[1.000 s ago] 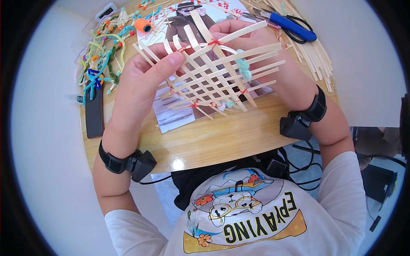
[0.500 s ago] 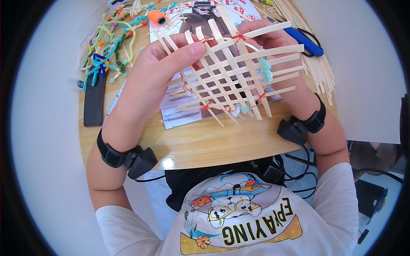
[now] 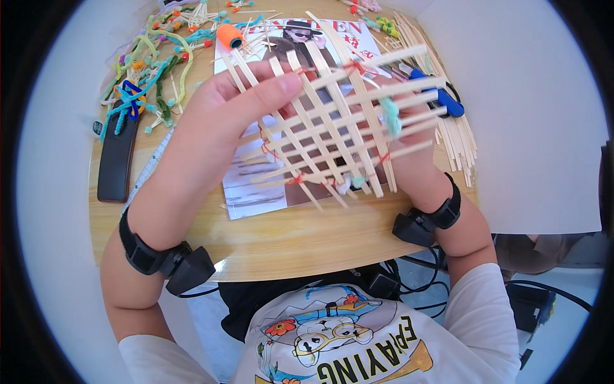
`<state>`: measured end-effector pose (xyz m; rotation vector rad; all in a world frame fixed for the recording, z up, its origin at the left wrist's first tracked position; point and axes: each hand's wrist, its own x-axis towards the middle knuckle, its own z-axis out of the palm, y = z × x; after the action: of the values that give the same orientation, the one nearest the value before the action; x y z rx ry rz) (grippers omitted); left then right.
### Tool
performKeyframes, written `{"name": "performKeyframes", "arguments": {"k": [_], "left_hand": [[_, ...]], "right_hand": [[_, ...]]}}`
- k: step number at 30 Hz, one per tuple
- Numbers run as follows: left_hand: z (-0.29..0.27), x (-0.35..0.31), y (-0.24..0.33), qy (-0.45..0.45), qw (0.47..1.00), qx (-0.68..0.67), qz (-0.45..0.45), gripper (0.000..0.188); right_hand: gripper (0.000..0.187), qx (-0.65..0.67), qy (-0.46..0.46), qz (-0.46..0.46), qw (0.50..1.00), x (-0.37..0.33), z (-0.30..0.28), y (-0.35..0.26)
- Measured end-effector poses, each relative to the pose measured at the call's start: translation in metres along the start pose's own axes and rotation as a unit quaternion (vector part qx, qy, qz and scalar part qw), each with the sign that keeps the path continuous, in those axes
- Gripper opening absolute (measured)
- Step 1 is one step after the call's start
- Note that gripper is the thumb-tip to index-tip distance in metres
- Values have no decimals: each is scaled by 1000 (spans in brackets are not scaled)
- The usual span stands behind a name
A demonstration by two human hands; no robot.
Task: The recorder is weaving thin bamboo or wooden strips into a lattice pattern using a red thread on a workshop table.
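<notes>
Your left hand (image 3: 233, 112) pinches the woven grid (image 3: 345, 120) near its far left corner: thumb on top, the other fingers tucked behind. Your right hand (image 3: 412, 137) is behind the grid's right side. I cannot tell if its fingers are closed, because the strips hide them. The grid is up in the air over the magazine (image 3: 256, 198), above the middle of the table (image 3: 307, 246).

Press softly, I think, since such thin strips could bend or slide. It may be best to pinch where strips cross, and to lift both sides evenly so the grid does not twist.

Now count: one grid, one magazine, one orange spool (image 3: 227, 36) toward the table's far edge, one dark case (image 3: 116, 163) by its left edge, one blue handle (image 3: 451, 102) near its right edge. The grid has two mint tufts (image 3: 390, 116) and at least four red ties (image 3: 297, 178). The loose sticks (image 3: 457, 144) along the right edge are too many to count.
</notes>
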<state>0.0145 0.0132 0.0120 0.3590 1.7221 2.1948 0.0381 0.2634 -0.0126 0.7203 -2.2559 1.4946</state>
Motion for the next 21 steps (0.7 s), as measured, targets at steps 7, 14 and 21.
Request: {"name": "performKeyframes", "arguments": {"k": [7,14,21], "left_hand": [[-7,5,-1,21,999,-26,11,28],[-10,5,1,-29,999,-35,0,27],[-2,1,-1,-32,999,37,3,33]], "right_hand": [[16,99,53,35,993,4,2,-3],[27,42,-80,20,996,1,2,-6],[40,155,-75,50,984,4,5,-11]]}}
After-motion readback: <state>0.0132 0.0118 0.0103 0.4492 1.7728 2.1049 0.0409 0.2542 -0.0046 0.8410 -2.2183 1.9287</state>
